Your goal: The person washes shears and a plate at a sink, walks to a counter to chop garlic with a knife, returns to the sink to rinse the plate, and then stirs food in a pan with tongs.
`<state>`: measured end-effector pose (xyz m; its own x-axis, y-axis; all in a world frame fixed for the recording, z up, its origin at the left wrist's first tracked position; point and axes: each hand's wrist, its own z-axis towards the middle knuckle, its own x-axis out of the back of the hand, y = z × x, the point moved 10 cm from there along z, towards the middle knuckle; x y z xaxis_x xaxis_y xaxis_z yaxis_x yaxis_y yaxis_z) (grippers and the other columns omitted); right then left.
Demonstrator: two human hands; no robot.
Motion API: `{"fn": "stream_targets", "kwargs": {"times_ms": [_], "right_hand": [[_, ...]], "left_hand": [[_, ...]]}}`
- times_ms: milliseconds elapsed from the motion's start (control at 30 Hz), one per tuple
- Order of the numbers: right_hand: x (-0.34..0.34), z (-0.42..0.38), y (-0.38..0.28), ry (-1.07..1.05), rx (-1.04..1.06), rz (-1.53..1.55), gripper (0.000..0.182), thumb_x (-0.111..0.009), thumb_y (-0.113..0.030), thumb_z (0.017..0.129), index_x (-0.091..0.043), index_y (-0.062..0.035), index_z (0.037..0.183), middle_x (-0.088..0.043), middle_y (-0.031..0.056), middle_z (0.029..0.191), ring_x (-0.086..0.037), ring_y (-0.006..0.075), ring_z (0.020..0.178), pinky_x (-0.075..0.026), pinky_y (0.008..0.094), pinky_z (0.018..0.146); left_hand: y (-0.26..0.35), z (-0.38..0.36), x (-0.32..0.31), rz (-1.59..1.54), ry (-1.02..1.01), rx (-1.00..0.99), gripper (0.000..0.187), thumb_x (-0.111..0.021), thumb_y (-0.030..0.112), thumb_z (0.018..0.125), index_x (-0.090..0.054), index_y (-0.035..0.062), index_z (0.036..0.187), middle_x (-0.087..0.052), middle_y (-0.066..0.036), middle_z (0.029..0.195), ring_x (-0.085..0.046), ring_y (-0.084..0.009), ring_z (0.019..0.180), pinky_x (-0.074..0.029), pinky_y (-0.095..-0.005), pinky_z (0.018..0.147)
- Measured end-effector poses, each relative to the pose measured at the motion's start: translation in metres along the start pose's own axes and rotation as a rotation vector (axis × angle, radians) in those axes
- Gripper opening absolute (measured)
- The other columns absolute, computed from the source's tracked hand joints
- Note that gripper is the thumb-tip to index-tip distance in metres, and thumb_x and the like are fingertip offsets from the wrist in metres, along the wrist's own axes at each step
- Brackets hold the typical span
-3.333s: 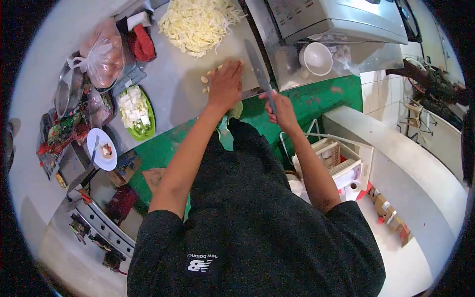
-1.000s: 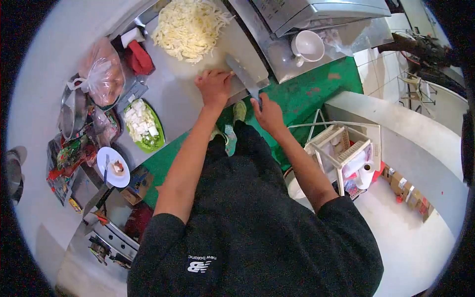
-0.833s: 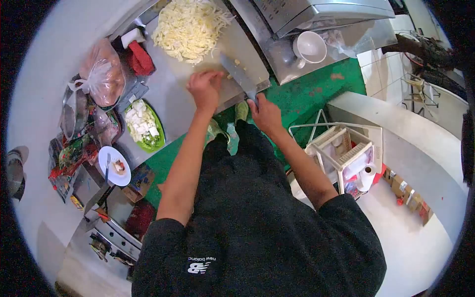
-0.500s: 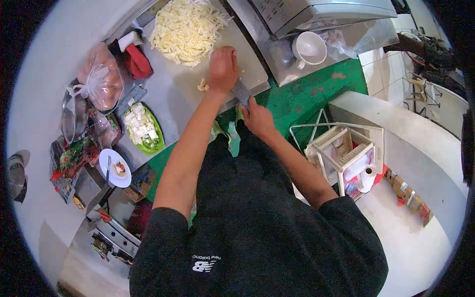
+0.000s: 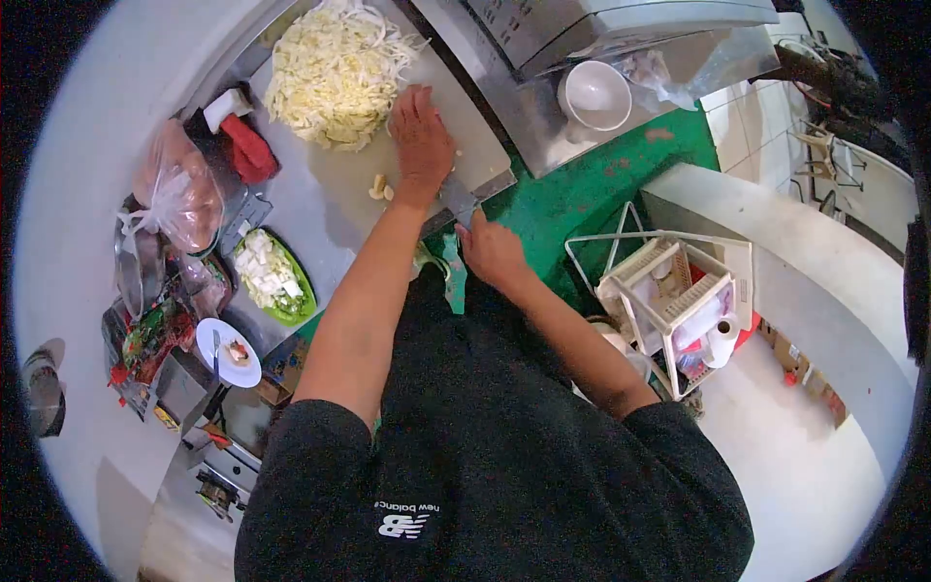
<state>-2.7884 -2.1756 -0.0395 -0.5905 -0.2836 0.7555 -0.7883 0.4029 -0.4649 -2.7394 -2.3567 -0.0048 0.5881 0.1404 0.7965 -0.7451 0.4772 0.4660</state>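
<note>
My left hand (image 5: 424, 145) lies over the cutting board (image 5: 330, 184), fingers stretched forward. It covers part of a knife (image 5: 458, 200) lying low across the board's near right corner; whether anything is under the blade is hidden. My right hand (image 5: 495, 254) is closed around the knife's handle at the board's edge. Left of my left wrist are a few small pale pieces, which look like garlic cloves (image 5: 379, 186). Beyond my left fingers rises a big heap of shredded cabbage (image 5: 335, 78).
A green plate (image 5: 308, 303) holds white chunks and chopped greens. Left of it are a bag of eggs (image 5: 189, 199), a red cloth (image 5: 250, 150) and a white plate (image 5: 242, 373) with scraps. At right stand a white cup (image 5: 596, 95) and a plastic rack (image 5: 669, 301).
My left hand's fingers are flatter and reach further forward over the blade. The knife has shifted slightly down and left. The whole view has tilted a little.
</note>
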Motion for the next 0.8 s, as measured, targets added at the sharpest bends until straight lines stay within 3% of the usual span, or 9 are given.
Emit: {"fn": "stream_targets", "kwargs": {"times_ms": [400, 600, 800], "right_hand": [[-0.011, 0.004, 0.004, -0.013, 0.043, 0.014, 0.042, -0.050, -0.039, 0.097, -0.051, 0.0024, 0.101, -0.066, 0.0256, 0.071, -0.065, 0.0438, 0.063, -0.053, 0.0537, 0.056], [-0.007, 0.004, 0.002, -0.033, 0.021, 0.021, 0.037, -0.052, -0.033, 0.097, -0.050, 0.0037, 0.095, -0.063, 0.0273, 0.069, -0.064, 0.0448, 0.064, -0.052, 0.0521, 0.056], [-0.012, 0.009, 0.004, -0.054, 0.041, 0.060, 0.036, -0.053, -0.032, 0.097, -0.049, 0.0037, 0.094, -0.063, 0.0266, 0.068, -0.063, 0.0441, 0.062, -0.051, 0.0526, 0.055]], "left_hand": [[-0.005, 0.002, -0.007, 0.069, -0.048, 0.000, 0.039, -0.051, 0.009, 0.091, -0.046, 0.0037, 0.129, -0.046, -0.018, 0.134, -0.044, -0.0371, 0.123, -0.036, -0.0477, 0.101], [-0.008, 0.001, -0.011, 0.117, -0.061, 0.027, 0.043, -0.053, 0.015, 0.092, -0.043, 0.0036, 0.132, -0.043, -0.020, 0.139, -0.042, -0.0386, 0.126, -0.033, -0.0527, 0.103], [-0.002, 0.007, -0.004, 0.038, -0.106, 0.021, 0.056, -0.053, 0.031, 0.093, -0.038, 0.0022, 0.139, -0.039, -0.021, 0.144, -0.039, -0.0403, 0.129, -0.029, -0.0547, 0.105]]}}
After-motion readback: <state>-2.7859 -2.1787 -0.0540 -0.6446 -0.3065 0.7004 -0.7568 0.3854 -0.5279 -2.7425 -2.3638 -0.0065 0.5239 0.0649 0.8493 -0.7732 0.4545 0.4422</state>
